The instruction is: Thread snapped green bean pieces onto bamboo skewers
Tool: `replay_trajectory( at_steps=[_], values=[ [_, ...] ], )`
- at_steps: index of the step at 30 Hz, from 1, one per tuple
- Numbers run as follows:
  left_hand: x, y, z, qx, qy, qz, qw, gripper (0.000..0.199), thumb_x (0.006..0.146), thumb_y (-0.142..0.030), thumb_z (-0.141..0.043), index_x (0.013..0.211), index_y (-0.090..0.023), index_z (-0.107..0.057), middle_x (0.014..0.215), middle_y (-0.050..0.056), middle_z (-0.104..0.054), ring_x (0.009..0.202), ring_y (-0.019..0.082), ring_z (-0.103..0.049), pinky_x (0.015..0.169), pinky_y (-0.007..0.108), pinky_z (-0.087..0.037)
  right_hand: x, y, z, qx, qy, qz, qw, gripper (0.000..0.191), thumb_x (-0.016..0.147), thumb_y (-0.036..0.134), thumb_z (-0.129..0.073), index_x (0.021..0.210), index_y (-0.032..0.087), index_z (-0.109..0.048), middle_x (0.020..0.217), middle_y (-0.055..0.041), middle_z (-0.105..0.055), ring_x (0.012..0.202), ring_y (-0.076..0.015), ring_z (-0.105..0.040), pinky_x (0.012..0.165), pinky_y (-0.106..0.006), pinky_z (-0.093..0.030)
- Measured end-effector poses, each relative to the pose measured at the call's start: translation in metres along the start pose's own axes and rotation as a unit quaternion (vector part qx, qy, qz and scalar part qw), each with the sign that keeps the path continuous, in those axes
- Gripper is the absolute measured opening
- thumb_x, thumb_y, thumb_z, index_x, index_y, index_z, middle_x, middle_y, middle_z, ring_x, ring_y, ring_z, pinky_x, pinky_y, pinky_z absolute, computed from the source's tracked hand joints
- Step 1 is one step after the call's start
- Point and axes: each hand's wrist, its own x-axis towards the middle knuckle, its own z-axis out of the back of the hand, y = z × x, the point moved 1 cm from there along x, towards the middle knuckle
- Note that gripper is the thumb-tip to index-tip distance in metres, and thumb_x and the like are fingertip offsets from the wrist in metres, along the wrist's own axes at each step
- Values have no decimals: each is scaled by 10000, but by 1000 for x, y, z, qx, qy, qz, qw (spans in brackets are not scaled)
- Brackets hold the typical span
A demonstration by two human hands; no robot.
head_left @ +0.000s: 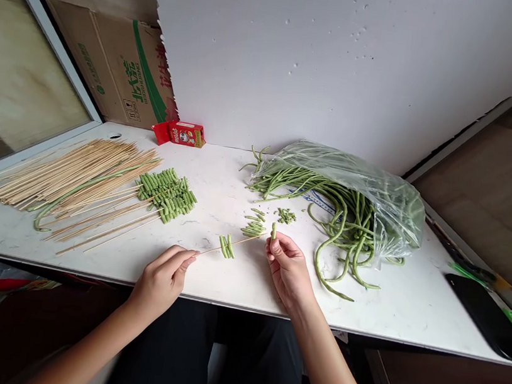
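Note:
My left hand point(162, 278) is closed around one end of a thin wooden skewer point(208, 251), which slants up to the right. A few short green bean pieces point(227, 246) are threaded crosswise on it. Between the thumb and fingers of my right hand point(287, 266) is a single cut bean piece point(273, 231), held upright close to the skewer's tip. Just behind the skewer lie loose cut bean pieces point(255, 223) and a small pile of bean ends point(286, 215). Filled bean skewers point(167, 195) are stacked to the left.
A heap of bare skewers point(72, 172) covers the left side, a long bean lying across it. Long green beans point(344, 204) spill from a clear plastic bag point(397, 205) at right. A red box point(185, 134) stands by the back wall; a black phone point(488, 317) lies far right.

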Motion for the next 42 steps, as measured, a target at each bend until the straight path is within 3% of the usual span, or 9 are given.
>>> replay_trajectory(
  at_steps=[14,42],
  values=[
    [2,-1,0,0,-10,0,1000,233,1069,-152,-513,1145,-201,-728,968,74,-764,885,182,-744,801,271,-603,-5,3,-7,-28,26,-18,999,328,765,507,-921,931,234,-843,969,-57,-739,802,-180,-608,672,-313,-519],
    [0,1,-1,3,-14,-7,1000,258,1044,-95,-529,1171,-185,-735,940,56,-738,848,162,-722,774,257,-570,-6,4,-9,27,13,-19,999,282,760,424,-946,963,250,-855,889,-29,-683,839,-161,-583,692,-268,-513]
  ],
)
